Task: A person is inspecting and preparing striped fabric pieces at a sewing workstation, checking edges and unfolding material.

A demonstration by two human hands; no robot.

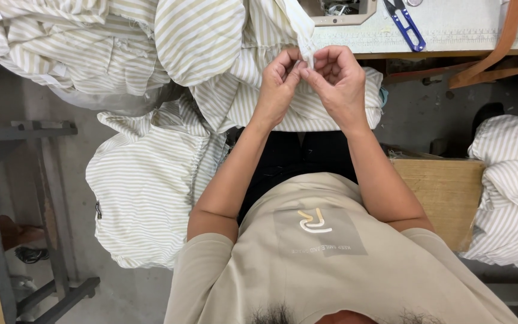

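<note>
Head view: a seated person works a narrow end of striped fabric just in front of the table's near edge.
Left hand (280, 81): fingers curled shut, thumb and fingertips pinching the fabric strip (305, 36) from its left side.
Right hand (338, 75): closed too, fingertips pinching the same strip from the right, touching the left hand's fingertips.
Fabric strip: a pale, narrow end of the striped cloth (211, 36), hanging down from the table's near edge into both pinches; its tip is hidden between the fingers.
Striped cloth: heaped over the table's left part and spilling off the near edge onto the lap and towards the floor.
Risk, slip: the grip is small and at the very tip, so the strip could slide out if either pinch loosens.
Risk, drag: the heavy hanging cloth could pull the strip away from the fingers, or slide further off the table.
Risk, snips: blue-handled thread snips (404, 23) lie near the table's near edge, right of the hands; a tug on the cloth or a careless reach could knock them off.
Risk, strap: a brown strap (499, 48) droops over the near edge at the right and could catch a sleeve or the cloth.
Unclear: whether a thread or needle is between the fingertips cannot be told.
</note>
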